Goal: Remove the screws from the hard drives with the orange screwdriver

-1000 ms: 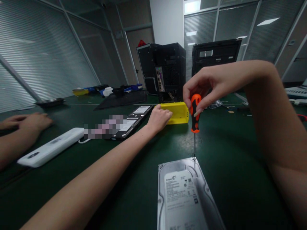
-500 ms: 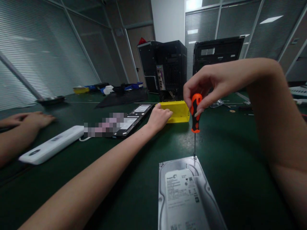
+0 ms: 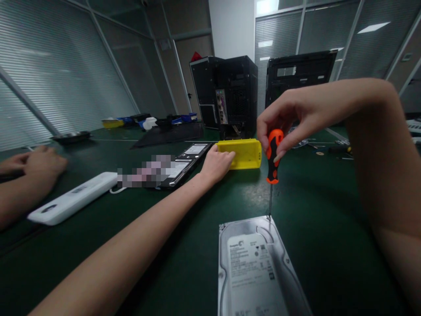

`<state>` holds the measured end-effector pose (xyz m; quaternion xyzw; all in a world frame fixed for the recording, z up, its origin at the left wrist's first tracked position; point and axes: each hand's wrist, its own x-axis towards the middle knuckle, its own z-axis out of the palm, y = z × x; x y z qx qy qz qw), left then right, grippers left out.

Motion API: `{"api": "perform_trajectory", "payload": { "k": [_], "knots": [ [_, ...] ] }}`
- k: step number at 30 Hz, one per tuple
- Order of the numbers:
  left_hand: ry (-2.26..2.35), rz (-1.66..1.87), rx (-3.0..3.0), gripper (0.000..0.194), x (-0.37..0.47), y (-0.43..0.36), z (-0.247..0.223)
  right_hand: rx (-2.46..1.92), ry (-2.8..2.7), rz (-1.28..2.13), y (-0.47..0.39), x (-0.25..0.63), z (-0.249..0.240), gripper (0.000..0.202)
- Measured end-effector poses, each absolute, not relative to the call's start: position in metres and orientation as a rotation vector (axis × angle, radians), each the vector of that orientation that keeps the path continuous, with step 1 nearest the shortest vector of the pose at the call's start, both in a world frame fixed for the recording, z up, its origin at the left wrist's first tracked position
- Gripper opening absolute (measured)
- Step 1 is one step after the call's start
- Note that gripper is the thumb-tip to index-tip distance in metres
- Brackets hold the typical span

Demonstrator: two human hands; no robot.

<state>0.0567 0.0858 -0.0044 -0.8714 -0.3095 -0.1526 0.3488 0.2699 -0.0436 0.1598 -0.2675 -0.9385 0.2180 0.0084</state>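
In my right hand (image 3: pixel 292 120) is an orange-and-black screwdriver (image 3: pixel 273 158), gripped by its handle. It stands almost upright, tip down at the far right corner of a silver hard drive (image 3: pixel 251 270). The drive lies label up on the green table, its near end cut off by the frame. Farther off, my left hand (image 3: pixel 217 163) has its fingers curled over the left end of a yellow plastic bin (image 3: pixel 246 154). The bin is tipped so that its hollow side faces me. Just left of that hand lie more hard drives (image 3: pixel 179 169), partly blurred out.
A white power strip (image 3: pixel 74 197) lies at the left, beside another person's hands (image 3: pixel 46 164). At the back stand a black computer case (image 3: pixel 230 94) and a black panel (image 3: pixel 301 70). A dark mat (image 3: pixel 169 134) and small loose parts (image 3: pixel 320 151) are on the table.
The screwdriver and my right hand have shifted very slightly right in view, and the tip stays at the drive's corner. The other person's hands have drawn a little left.
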Motion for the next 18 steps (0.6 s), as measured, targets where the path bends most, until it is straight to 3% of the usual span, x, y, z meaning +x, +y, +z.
{"api": "perform_trajectory", "payload": {
  "k": [12, 18],
  "knots": [
    [-0.835, -0.56, -2.474, 0.018, 0.06, 0.056, 0.012, -0.991, -2.932, 0.562, -0.036, 0.26, 0.153, 0.034],
    [-0.562, -0.562, -3.373, 0.023, 0.057, -0.003, 0.022, -0.965, -2.962, 0.537, -0.042, 0.257, 0.154, 0.03]
  ]
}}
